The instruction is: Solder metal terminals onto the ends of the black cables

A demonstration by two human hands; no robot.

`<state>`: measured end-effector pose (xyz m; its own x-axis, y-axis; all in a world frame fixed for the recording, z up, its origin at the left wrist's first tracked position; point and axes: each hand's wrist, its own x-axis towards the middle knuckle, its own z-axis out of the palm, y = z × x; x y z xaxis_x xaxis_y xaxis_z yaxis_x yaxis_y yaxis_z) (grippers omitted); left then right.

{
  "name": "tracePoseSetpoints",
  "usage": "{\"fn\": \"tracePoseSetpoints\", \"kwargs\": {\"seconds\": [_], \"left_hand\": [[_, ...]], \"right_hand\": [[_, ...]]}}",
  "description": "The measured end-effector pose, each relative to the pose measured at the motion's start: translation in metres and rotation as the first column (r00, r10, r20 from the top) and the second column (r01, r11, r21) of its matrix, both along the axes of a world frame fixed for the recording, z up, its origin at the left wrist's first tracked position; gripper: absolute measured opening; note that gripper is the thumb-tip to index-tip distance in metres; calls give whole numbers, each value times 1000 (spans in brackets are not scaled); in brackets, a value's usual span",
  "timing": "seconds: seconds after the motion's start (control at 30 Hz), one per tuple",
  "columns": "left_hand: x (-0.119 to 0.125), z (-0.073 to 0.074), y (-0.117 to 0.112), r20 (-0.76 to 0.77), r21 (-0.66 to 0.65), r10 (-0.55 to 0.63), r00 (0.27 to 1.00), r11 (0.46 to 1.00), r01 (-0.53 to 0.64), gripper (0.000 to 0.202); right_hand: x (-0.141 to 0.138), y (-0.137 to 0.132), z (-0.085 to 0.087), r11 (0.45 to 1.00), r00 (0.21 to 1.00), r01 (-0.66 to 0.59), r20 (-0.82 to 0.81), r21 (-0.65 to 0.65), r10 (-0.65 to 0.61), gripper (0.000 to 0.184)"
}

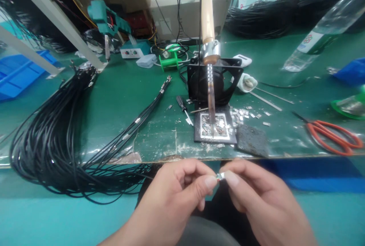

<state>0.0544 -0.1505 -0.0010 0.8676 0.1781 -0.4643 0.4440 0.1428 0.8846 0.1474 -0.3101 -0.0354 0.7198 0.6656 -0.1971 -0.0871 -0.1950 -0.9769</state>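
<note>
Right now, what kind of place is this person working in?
Probably an electronics workshop or factory: there's a wooden-handled soldering iron pointing down, a big bundle of black cables, and little metal pieces scattered on the green table.

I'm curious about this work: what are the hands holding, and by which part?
Left hand and right hand pinch a small silvery piece by opposite ends.

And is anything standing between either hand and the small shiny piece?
Nothing visible. The small shiny piece is pinched at the fingertips of the left hand and right hand. The tip-down soldering iron and the dark stone-like block are beyond the hands, not between them.
</note>
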Motion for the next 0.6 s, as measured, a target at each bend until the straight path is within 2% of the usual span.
{"fn": "tracePoseSetpoints", "kwargs": {"seconds": [0.3,0.47,0.53,0.6], "left_hand": [[0,-3,-3,26,-23,37,999,999,-36,19],[-2,-5,-2,31,-15,29,999,999,-29,18],[-3,-6,-2,23,10,16,1000,1000,-16,19],[-5,-6,-1,26,117,-28,999,993,24,19]], "right_hand": [[-2,-11,-5,990,997,-72,9,-123,74,60],[-8,-9,-3,993,999,19,-25,-115,-22,62],[-6,-10,-3,991,1000,-25,-10,-133,24,62],[-1,-16,-6,974,991,-125,22,-190,132,61]]}}
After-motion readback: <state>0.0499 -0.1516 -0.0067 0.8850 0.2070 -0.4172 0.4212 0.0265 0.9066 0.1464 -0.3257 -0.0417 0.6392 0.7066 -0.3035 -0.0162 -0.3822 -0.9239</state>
